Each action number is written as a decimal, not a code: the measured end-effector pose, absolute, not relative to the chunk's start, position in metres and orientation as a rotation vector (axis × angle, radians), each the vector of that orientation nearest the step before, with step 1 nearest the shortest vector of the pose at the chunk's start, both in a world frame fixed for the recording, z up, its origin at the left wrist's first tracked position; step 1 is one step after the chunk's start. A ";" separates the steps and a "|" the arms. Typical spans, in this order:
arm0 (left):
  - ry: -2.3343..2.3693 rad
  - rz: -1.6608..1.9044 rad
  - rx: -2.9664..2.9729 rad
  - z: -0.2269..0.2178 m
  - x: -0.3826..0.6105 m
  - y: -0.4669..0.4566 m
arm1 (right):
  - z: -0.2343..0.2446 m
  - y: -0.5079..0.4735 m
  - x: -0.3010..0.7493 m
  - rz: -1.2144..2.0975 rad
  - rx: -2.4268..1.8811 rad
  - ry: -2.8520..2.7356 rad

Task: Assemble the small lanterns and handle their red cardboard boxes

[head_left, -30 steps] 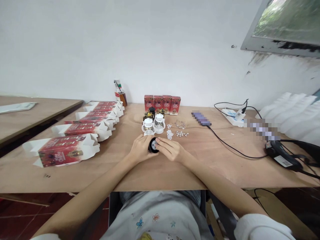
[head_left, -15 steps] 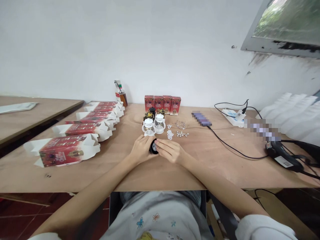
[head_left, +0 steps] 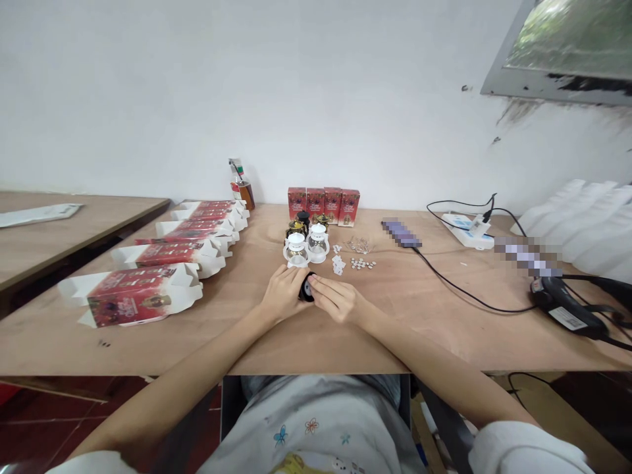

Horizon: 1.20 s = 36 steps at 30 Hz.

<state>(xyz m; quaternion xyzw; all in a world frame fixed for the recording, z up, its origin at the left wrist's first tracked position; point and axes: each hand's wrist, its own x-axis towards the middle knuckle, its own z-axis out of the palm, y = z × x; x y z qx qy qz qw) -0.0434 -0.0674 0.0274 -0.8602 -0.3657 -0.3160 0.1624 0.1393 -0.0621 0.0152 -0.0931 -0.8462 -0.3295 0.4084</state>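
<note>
My left hand [head_left: 282, 293] is closed around a small black lantern [head_left: 305, 291], tilted so that its round base with a grey centre faces right. Against that base press the bunched fingertips of my right hand [head_left: 338, 298]; whatever they pinch is hidden. Just beyond stand two white mini lanterns [head_left: 318, 243] with clear bodies. Behind these are bronze-gold lanterns [head_left: 296, 227] and a black-topped lantern [head_left: 303, 217]. To their right lie small white plastic pieces [head_left: 338, 265], several button cells [head_left: 363, 264] and a heap of thin wire pieces [head_left: 359, 245].
Several red printed boxes [head_left: 349, 207] stand near the wall. Open-flapped red cartons [head_left: 131, 296] lie in a row at left, with a bottle [head_left: 241, 187] behind. At right are a phone [head_left: 401, 233] on a cable, a power strip [head_left: 467, 230] and a black device [head_left: 567, 308].
The view has shifted slightly. Both hands stay at the black lantern, its base turned a little further to the right; the right fingertips still press on it.
</note>
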 end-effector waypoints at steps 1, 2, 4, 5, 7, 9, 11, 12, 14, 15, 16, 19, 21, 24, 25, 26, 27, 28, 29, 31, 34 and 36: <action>-1.047 -0.893 -2.459 0.027 -0.043 -0.067 | 0.014 -0.061 0.140 -0.828 -0.231 -2.147; -1.048 -0.884 -2.462 0.028 -0.043 -0.067 | 0.013 -0.061 0.140 -0.828 -0.227 -2.158; -1.042 -0.872 -2.463 0.028 -0.043 -0.067 | 0.013 -0.061 0.140 -0.839 -0.222 -2.161; -1.033 -0.874 -2.459 0.028 -0.043 -0.067 | 0.014 -0.061 0.140 -0.850 -0.224 -2.153; -1.002 -0.898 -2.442 0.029 -0.043 -0.066 | 0.016 -0.062 0.139 -0.879 -0.218 -2.122; -0.974 -0.926 -2.426 0.029 -0.043 -0.064 | 0.019 -0.061 0.139 -0.902 -0.207 -2.089; -0.985 -0.932 -2.422 0.029 -0.043 -0.063 | 0.019 -0.059 0.140 -0.904 -0.205 -2.091; -1.003 -0.927 -2.426 0.029 -0.043 -0.062 | 0.019 -0.057 0.140 -0.893 -0.208 -2.104; -1.033 -0.914 -2.436 0.028 -0.044 -0.060 | 0.016 -0.054 0.142 -0.849 -0.210 -2.146; -1.039 -0.911 -2.436 0.028 -0.045 -0.059 | 0.015 -0.052 0.142 -0.821 -0.206 -2.164; -1.039 -0.911 -2.436 0.028 -0.045 -0.058 | 0.015 -0.051 0.142 -0.795 -0.200 -2.177; -1.031 -0.927 -2.412 0.029 -0.046 -0.058 | 0.016 -0.050 0.142 -0.744 -0.192 -2.182; -1.023 -0.939 -2.393 0.031 -0.046 -0.058 | 0.019 -0.052 0.143 -0.723 -0.197 -2.165; -1.035 -0.947 -2.363 0.032 -0.046 -0.058 | 0.025 -0.054 0.146 -0.667 -0.245 -2.107; -1.045 -0.956 -2.347 0.032 -0.047 -0.058 | 0.027 -0.053 0.148 -0.645 -0.270 -2.080; -1.051 -0.969 -2.331 0.031 -0.047 -0.057 | 0.029 -0.051 0.150 -0.627 -0.299 -2.051; -1.056 -0.983 -2.318 0.031 -0.048 -0.057 | 0.029 -0.048 0.153 -0.617 -0.333 -2.027; -1.057 -0.996 -2.310 0.031 -0.049 -0.057 | 0.029 -0.045 0.155 -0.614 -0.377 -2.014; -1.058 -1.004 -2.309 0.031 -0.049 -0.056 | 0.028 -0.040 0.158 -0.616 -0.437 -2.016; -1.064 -1.003 -2.318 0.030 -0.049 -0.056 | 0.024 -0.029 0.164 -0.622 -0.611 -2.064; -1.074 -0.981 -2.336 0.029 -0.049 -0.057 | 0.016 -0.014 0.170 -0.621 -0.943 -2.204; -1.080 -0.969 -2.354 0.029 -0.048 -0.057 | 0.013 -0.009 0.173 -0.611 -1.110 -2.282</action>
